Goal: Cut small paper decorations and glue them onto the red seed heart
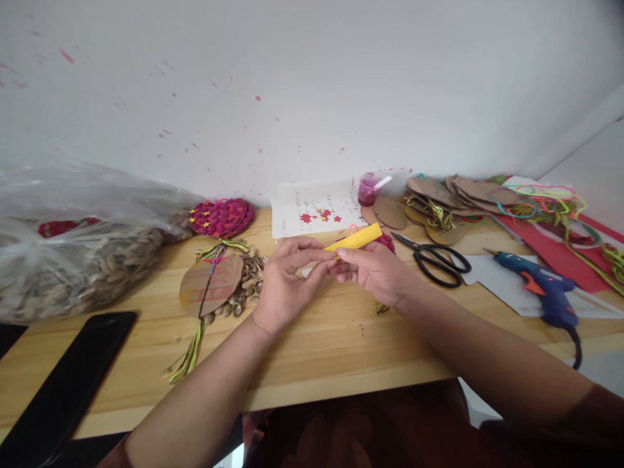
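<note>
Head view: left hand [287, 279] and right hand [375, 272] both pinch a yellow strip [358, 239], fingers closed on it. Right of the strip: scissors [420, 247], then glue gun [550, 289].

Both forearms are bare and converge from the lower corners, the left forearm [195, 383] slanting up to the right and the right forearm [468, 351] slanting up to the left. The left hand [287, 276] and the right hand [373, 270] meet close together near the middle of the view, fingertips almost touching. The left thumb [319, 274] reaches toward its bent index finger in a pinch. The right thumb [348, 255] points left, pressed in a pinch too, with the other right fingers curled beneath.
</note>
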A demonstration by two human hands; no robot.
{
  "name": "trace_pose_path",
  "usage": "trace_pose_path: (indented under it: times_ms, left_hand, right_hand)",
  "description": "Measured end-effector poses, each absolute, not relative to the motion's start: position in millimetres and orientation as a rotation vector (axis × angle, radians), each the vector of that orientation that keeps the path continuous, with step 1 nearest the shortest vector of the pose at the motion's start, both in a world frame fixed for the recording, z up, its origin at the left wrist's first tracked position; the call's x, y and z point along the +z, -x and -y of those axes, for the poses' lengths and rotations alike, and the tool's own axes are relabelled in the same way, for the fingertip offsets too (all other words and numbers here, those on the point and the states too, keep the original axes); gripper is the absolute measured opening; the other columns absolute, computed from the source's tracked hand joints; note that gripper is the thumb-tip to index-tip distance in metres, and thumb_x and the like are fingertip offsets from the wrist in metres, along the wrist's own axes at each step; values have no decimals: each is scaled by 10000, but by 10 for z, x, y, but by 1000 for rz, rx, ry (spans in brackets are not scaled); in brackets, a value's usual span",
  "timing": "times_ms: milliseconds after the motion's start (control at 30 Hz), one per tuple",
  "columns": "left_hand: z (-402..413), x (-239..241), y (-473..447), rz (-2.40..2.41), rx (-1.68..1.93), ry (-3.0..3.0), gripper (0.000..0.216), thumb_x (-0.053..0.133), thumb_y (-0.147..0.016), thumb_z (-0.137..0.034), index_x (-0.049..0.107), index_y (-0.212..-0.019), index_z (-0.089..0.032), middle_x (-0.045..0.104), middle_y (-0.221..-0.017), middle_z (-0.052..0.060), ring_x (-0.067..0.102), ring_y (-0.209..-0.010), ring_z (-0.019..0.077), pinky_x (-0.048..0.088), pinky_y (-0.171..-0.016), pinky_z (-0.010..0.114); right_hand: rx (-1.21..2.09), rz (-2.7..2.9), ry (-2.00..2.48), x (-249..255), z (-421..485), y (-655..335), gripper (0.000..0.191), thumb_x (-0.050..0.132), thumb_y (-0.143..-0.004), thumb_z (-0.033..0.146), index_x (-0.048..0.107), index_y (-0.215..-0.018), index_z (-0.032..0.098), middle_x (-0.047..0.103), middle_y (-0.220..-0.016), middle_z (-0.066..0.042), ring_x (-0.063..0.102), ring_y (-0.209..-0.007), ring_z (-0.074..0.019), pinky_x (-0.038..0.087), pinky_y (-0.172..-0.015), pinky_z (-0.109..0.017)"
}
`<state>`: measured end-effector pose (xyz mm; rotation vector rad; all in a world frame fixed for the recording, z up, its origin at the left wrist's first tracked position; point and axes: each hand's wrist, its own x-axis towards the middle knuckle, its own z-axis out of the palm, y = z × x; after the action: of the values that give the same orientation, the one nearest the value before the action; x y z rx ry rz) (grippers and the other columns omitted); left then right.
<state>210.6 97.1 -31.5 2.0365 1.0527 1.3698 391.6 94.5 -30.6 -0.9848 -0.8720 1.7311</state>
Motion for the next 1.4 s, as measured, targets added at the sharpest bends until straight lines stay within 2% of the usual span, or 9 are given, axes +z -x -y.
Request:
trace_pose_path:
  times_ms: [133,333,533,800,1100,1267,1400]
  left_hand:
    - [-962,-300,-2137,-1081,1315,-1782,88,771,-774,-281,789,-842,-229,720,-900,64,650,-864,186,511,-811,321]
    - [-979,-339,-2131,-988,1143,-1422,218,776,-772,-314,736,-933,-172,713,-818,36,645,-705,127,493,-650,243]
    - [-987,-313,-2149,-887,1118,-1203,260,819,-719,-265,701,-924,-156,695,-761,6,623,-674,99,485,-658,221]
    - [-949,-254,-2191,-865,1099,-1149,171,778,-766,-260,707,-881,-156,702,-747,12,612,-635,90,478,-619,220]
    - [-952,-309,-2169,-919,1056,-1037,302,774,-752,-263,700,-1026,-160,675,-790,9,582,-645,83,463,-635,220]
    - [-962,-348,-2160,-961,1001,-1080,244,754,-777,-336,697,-914,-142,668,-715,16,561,-590,90,443,-587,220]
    - [-976,-349,-2161,-991,974,-1113,322,686,-832,-449,687,-797,-129,632,-631,16,518,-516,85,401,-525,218]
  right_hand:
    - [1722,914,967,-331,-940,-3915,183,810,-732,302,764,-860,179,764,-824,-54,705,-747,-152,526,-628,-236]
    - [1688,957,971,-329,-924,-3885,147,805,-737,252,767,-863,187,753,-846,-54,684,-766,-151,527,-641,-249]
    - [1649,980,1008,-323,-905,-3851,137,795,-736,248,762,-842,168,734,-746,-42,662,-666,-128,528,-628,-258]
    - [1573,1001,1050,-298,-872,-3818,104,768,-734,240,719,-804,182,707,-695,-7,639,-625,-115,512,-596,-244]
    - [1436,1053,1116,-288,-919,-3825,118,761,-705,265,717,-775,182,711,-712,-25,645,-633,-136,513,-593,-273]
    - [1342,1077,1126,-268,-918,-3813,134,765,-693,266,695,-773,185,706,-717,-18,645,-635,-141,520,-599,-286]
    - [1343,1050,1113,-281,-921,-3823,158,764,-703,260,674,-811,190,698,-723,0,645,-633,-127,519,-602,-269]
